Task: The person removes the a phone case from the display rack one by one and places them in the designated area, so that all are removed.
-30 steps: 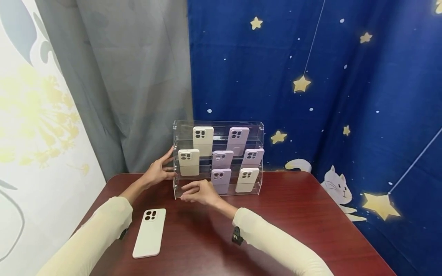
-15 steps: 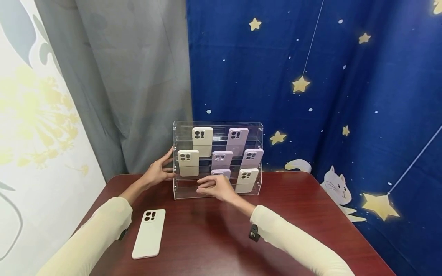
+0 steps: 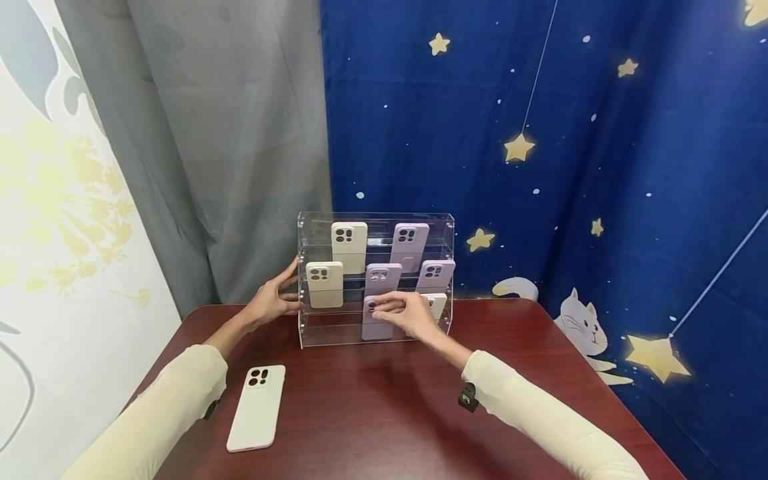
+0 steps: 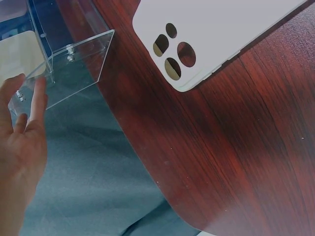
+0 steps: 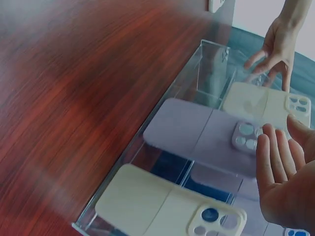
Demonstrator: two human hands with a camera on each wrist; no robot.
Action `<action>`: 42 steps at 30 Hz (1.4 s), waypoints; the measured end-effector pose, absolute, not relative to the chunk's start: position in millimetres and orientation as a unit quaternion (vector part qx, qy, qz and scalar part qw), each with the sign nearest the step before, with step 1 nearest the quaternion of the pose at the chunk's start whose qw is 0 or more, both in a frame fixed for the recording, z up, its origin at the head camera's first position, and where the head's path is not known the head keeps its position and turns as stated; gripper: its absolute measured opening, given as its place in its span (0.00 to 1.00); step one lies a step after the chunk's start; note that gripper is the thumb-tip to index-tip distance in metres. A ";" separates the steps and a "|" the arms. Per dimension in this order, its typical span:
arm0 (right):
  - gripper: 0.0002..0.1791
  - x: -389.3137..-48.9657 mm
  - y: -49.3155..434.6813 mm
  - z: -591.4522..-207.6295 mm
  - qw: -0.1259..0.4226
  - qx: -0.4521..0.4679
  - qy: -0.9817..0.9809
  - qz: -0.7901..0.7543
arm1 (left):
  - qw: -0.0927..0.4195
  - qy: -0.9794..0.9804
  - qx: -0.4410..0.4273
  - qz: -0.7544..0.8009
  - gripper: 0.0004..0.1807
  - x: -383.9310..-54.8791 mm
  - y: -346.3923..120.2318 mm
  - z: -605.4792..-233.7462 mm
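Note:
A clear acrylic tiered stand (image 3: pixel 333 335) holds several phone cases at a slant. My left hand (image 3: pixel 268 303) rests its spread fingers against the stand's left side; the left wrist view shows the fingertips at the acrylic panel (image 4: pixel 78 69). Before the bottom tier, my right hand (image 3: pixel 414 315) has its fingers near the top of a purple phone case (image 5: pixel 179 129), holding nothing. Contact with that case cannot be told. It partly covers a white phone case (image 5: pixel 138 196) at the bottom right. Another white phone case (image 3: pixel 258 410) lies flat on the table, left of centre.
Higher on the stand are cream phone cases, one on the left (image 3: pixel 325 293) and one at the top (image 3: pixel 349 248), plus purple ones, such as the top right case (image 3: pixel 409 248). The red-brown table (image 3: pixel 360 413) ends at grey and blue curtains (image 3: pixel 420 133).
My right hand has moved rightward along the bottom tier, from its left part past the purple case's front. The left hand stays at the stand's side, and the cases keep their places.

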State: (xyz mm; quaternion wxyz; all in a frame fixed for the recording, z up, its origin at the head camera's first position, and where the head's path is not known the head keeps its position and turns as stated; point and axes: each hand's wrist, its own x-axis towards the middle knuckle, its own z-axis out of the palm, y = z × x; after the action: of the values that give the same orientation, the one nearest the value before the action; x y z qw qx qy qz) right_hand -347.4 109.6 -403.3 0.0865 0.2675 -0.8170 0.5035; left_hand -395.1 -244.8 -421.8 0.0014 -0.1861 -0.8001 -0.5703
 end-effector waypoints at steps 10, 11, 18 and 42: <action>0.19 -356.5 140.1 -397.4 0.128 0.223 -0.835 0.487 | 0.000 -0.801 -0.179 -0.571 0.65 -393.5 -247.0 -422.9; 0.19 -357.6 142.0 -397.3 0.133 0.218 -0.837 0.484 | 0.001 -0.801 -0.180 -0.571 0.65 -393.4 -247.3 -422.9; 0.22 -364.3 145.3 -400.5 0.145 0.201 -0.843 0.476 | -0.001 -0.801 -0.177 -0.572 0.65 -392.8 -247.9 -422.6; 0.13 -372.2 122.3 -410.4 0.194 0.205 -0.857 0.432 | -0.005 -0.794 -0.175 -0.582 0.65 -394.3 -243.9 -422.8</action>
State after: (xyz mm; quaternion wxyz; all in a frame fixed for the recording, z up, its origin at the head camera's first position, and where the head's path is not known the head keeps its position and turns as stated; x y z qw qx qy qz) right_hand -372.2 122.3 -410.4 0.1939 0.2052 -0.8567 0.4316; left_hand -394.3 -243.9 -422.8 -0.0053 -0.1747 -0.7945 -0.5816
